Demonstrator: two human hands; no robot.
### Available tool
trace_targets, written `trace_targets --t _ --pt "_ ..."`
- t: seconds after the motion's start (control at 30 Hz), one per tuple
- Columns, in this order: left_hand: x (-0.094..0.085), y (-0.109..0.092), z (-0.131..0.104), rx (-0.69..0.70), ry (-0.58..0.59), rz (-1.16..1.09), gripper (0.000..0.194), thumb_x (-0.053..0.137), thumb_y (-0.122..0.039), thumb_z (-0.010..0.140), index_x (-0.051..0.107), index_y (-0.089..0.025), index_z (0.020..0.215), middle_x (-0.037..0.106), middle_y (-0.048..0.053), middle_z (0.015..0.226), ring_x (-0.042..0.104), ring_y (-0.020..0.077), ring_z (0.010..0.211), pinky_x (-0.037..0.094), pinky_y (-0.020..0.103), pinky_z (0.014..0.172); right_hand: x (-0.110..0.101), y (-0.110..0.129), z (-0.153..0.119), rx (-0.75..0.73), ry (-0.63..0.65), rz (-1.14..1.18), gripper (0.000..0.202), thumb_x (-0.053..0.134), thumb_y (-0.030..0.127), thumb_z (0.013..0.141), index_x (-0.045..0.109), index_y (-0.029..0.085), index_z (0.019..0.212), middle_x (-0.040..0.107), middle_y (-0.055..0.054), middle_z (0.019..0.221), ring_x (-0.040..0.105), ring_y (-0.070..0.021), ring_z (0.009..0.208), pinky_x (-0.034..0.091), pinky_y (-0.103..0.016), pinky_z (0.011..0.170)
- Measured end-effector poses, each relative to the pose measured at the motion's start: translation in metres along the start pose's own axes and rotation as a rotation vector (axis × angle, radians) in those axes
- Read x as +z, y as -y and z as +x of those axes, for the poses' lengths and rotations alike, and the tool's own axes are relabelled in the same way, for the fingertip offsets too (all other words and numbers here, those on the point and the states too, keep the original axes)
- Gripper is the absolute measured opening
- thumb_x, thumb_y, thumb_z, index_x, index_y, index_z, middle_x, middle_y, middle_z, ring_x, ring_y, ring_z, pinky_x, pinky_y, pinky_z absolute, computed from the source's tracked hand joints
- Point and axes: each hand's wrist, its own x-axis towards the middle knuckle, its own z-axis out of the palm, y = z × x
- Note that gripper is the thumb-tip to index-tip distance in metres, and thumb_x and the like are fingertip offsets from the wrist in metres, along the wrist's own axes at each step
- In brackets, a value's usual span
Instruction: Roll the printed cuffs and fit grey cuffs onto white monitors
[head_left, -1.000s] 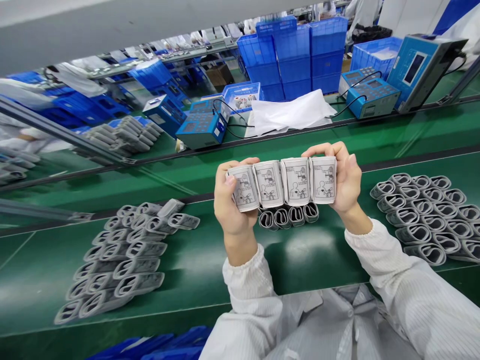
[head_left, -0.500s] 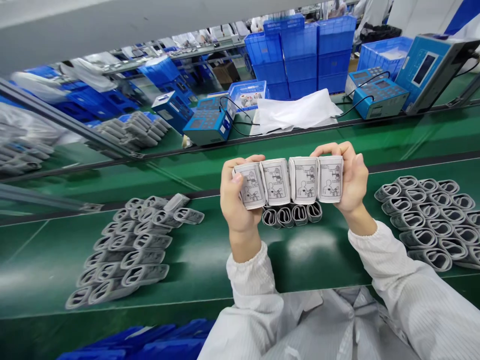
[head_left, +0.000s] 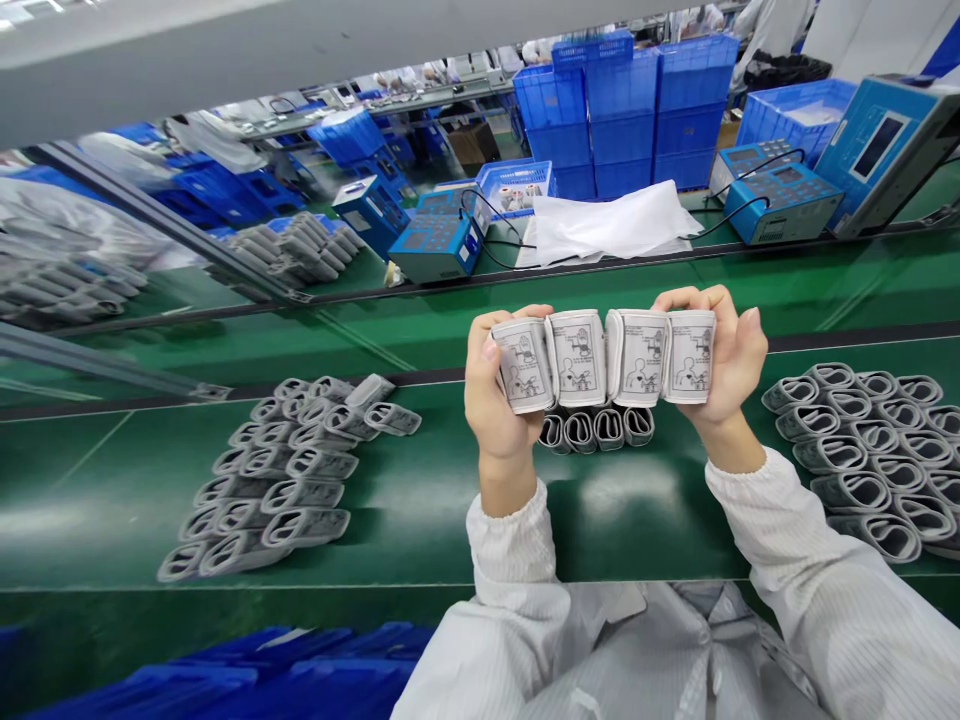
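Note:
My left hand (head_left: 501, 395) is closed around a pair of rolled grey wrist blood pressure cuffs (head_left: 549, 360), raised above the green bench with my thumb on the outer one. Another pair of rolled cuffs (head_left: 661, 357) is gripped in my right hand (head_left: 727, 355), level with the first pair across a narrow gap. Black printed drawings of a hand and an upper body face me on all of them. Just beyond and below my hands, a short row of rolled cuffs (head_left: 595, 430) stands on the bench, its upper part hidden by the held ones.
Stacked rolled cuffs lie at left (head_left: 281, 465) and right (head_left: 874, 450) on the green bench (head_left: 420, 530). Behind are blue test devices (head_left: 439, 235) with cables, a white sheet (head_left: 615, 225) and stacked blue crates (head_left: 619, 120). A metal frame bar (head_left: 165, 220) slants at left.
The view has swung slightly, so the bench, devices and hands appear a little farther right. Both hands keep the same hold on the cuffs.

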Motion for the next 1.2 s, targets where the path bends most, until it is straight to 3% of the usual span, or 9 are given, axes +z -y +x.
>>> trace_targets --t 0.27,0.53,0.7,0.83,1.0,1.2 --pt "0.004 -0.004 -0.002 0.023 -0.035 0.023 0.034 0.065 -0.06 0.1 0.057 -0.027 0.102 0.079 0.007 0.117 0.075 0.026 0.102 0.061 0.04 0.089 0.001 0.002 0.001 0.021 -0.024 -0.053 0.057 0.064 0.083 0.093 0.047 0.03 0.083 0.069 -0.006 0.092 0.059 -0.0268 0.08 0.057 -0.049 0.078" --pt "0.003 -0.003 -0.001 0.029 -0.04 0.005 0.032 0.066 -0.058 0.101 0.061 -0.027 0.103 0.082 0.007 0.117 0.076 0.0245 0.1 0.063 0.038 0.089 -0.004 -0.002 0.002 -0.006 -0.002 -0.03 0.05 0.062 0.075 0.1 0.05 0.03 0.083 0.07 -0.005 0.093 0.063 -0.026 0.083 0.057 -0.047 0.08" --pt "0.003 -0.004 -0.001 0.018 -0.046 0.033 0.035 0.064 -0.062 0.102 0.062 -0.027 0.105 0.081 0.007 0.119 0.076 0.025 0.099 0.063 0.039 0.088 -0.005 -0.005 0.003 -0.006 -0.015 -0.095 0.054 0.061 0.079 0.099 0.049 0.029 0.081 0.069 -0.005 0.092 0.063 -0.026 0.082 0.055 -0.046 0.077" --pt "0.0 -0.003 0.0 0.004 -0.031 0.037 0.036 0.071 -0.061 0.099 0.062 -0.026 0.103 0.081 0.007 0.119 0.076 0.0246 0.1 0.061 0.038 0.088 -0.009 -0.008 0.006 0.001 -0.012 -0.067 0.048 0.063 0.07 0.1 0.052 0.028 0.079 0.071 -0.005 0.09 0.06 -0.0232 0.078 0.051 -0.042 0.072" --pt "-0.002 -0.003 0.001 -0.065 0.01 0.052 0.039 0.086 -0.053 0.09 0.061 -0.026 0.104 0.081 0.007 0.119 0.077 0.0274 0.109 0.062 0.04 0.094 -0.024 -0.014 0.015 0.118 0.049 -0.071 0.044 0.087 0.059 0.086 0.058 0.026 0.08 0.073 -0.004 0.093 0.058 -0.0191 0.073 0.047 -0.037 0.065" --pt "0.003 -0.007 0.0 -0.153 0.034 -0.062 0.031 0.078 -0.05 0.098 0.058 -0.026 0.101 0.082 0.006 0.12 0.078 0.0252 0.102 0.064 0.038 0.087 -0.033 -0.015 0.023 0.166 0.097 -0.031 0.042 0.086 0.054 0.084 0.057 0.025 0.076 0.072 -0.004 0.09 0.057 -0.0193 0.074 0.047 -0.037 0.065"
